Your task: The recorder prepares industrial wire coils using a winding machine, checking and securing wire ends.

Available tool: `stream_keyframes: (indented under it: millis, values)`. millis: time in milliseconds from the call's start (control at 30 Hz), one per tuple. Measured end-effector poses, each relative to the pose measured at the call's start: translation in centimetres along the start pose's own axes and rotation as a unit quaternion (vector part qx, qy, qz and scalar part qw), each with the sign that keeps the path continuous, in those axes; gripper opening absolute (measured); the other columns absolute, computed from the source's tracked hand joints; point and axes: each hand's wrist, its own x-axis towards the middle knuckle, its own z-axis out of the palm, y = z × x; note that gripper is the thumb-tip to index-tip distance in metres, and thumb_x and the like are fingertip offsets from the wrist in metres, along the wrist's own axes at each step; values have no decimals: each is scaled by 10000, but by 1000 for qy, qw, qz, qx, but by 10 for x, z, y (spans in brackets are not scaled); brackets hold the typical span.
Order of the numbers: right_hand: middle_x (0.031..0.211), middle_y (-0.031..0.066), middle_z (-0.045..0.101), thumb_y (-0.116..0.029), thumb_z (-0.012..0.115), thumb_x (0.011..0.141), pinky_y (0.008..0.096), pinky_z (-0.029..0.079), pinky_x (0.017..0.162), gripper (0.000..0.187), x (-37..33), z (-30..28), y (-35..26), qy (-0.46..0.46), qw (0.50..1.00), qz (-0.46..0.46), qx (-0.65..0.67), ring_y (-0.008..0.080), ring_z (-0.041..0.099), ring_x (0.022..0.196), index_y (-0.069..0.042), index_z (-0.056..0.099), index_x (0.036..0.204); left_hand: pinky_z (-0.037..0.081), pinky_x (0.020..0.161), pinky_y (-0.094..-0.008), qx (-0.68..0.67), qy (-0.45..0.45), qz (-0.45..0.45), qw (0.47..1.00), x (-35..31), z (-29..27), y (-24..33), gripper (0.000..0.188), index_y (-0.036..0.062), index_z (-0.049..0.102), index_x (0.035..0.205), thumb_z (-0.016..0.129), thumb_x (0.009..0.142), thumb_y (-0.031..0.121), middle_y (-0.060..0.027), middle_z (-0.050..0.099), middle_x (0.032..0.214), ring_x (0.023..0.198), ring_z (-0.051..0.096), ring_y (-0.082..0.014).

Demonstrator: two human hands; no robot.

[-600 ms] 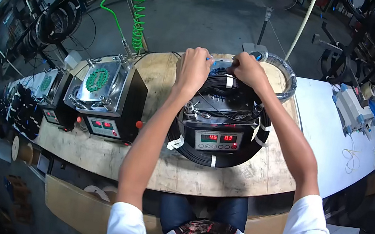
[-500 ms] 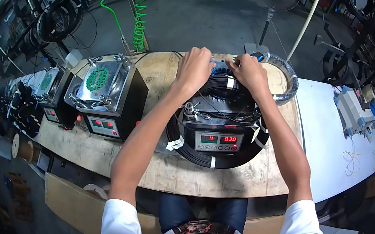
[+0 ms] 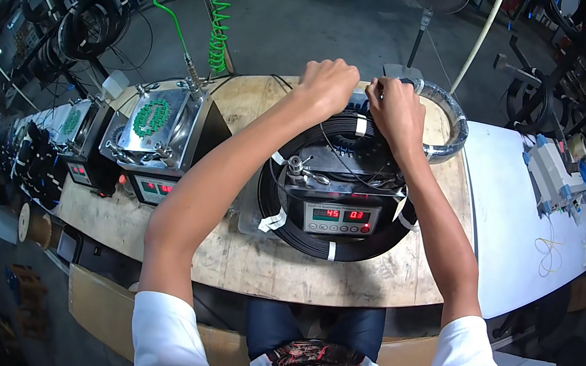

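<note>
Directly in front of me stands a boxy metal-topped machine (image 3: 346,162) with a red-lit display panel (image 3: 341,218). A coil of black cable (image 3: 358,254), bound with white tape, loops around it. Both my hands are over the machine's far edge. My left hand (image 3: 330,85) is closed, its fingertips hidden behind the knuckles. Close beside it, my right hand (image 3: 398,111) is closed in a pinch; what sits between its fingers is too small to make out. Blue toothed parts (image 3: 357,104) show between and below my hands, partly covered by them.
Two similar machines with green toothed rings (image 3: 150,119) stand to the left on the wooden bench (image 3: 278,276). A wrapped ring-shaped coil (image 3: 455,124) lies behind my right hand. Green spiral hoses (image 3: 218,25) hang at the back left. Grey equipment (image 3: 553,174) rests on the white table (image 3: 492,207).
My left hand has moved up and right, nearer my right hand, and its elbow has swung out left. My right hand has shifted slightly. The digits on the display differ.
</note>
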Motion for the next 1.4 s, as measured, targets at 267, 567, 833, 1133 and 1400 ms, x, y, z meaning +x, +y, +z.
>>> stream_keyframes:
  millis: [267, 567, 833, 1133, 1400]
  values:
    - [703, 232, 658, -263, 575, 926, 482, 541, 615, 326, 0, -2, -1, 4, 1000, 11, -2, 420, 668, 674, -8, 710, 774, 559, 780, -450, -37, -98, -24, 994, 13, -10, -3, 202, -6, 729, 898, 781, 726, 87, -237, 702, 952, 952, 690, -379]
    - [707, 227, 663, -264, 571, 929, 484, 547, 620, 323, -3, -5, -4, 8, 1000, -6, 8, 415, 672, 688, -12, 710, 782, 551, 783, -469, -55, -54, -46, 996, 8, 10, -5, 161, -13, 713, 840, 671, 686, 4, -216, 707, 941, 933, 688, -393]
    - [728, 237, 667, -268, 585, 917, 476, 544, 706, 302, 10, 5, 16, -20, 987, 40, 154, 405, 683, 756, -4, 728, 892, 497, 963, -439, -237, -19, -136, 962, 7, 68, -20, 351, 27, 703, 1091, 670, 767, 160, -239, 658, 1183, 1137, 628, -381]
    - [1075, 151, 719, -518, 656, 851, 493, 541, 850, 537, 79, 20, 43, -260, 954, 72, -128, 343, 690, 982, -57, 714, 1121, 466, 996, -331, -422, 23, -111, 899, 4, 67, -23, 517, -3, 564, 1337, 582, 838, 134, -168, 698, 1179, 1141, 651, -278]
    - [810, 223, 677, -274, 570, 945, 350, 606, 551, 359, 92, 20, 122, -357, 861, 304, 197, 269, 699, 634, 73, 602, 1030, 455, 1006, -321, -421, 6, -121, 899, 3, 61, -10, 505, -6, 573, 1328, 588, 847, 147, -162, 690, 1202, 1157, 643, -275]
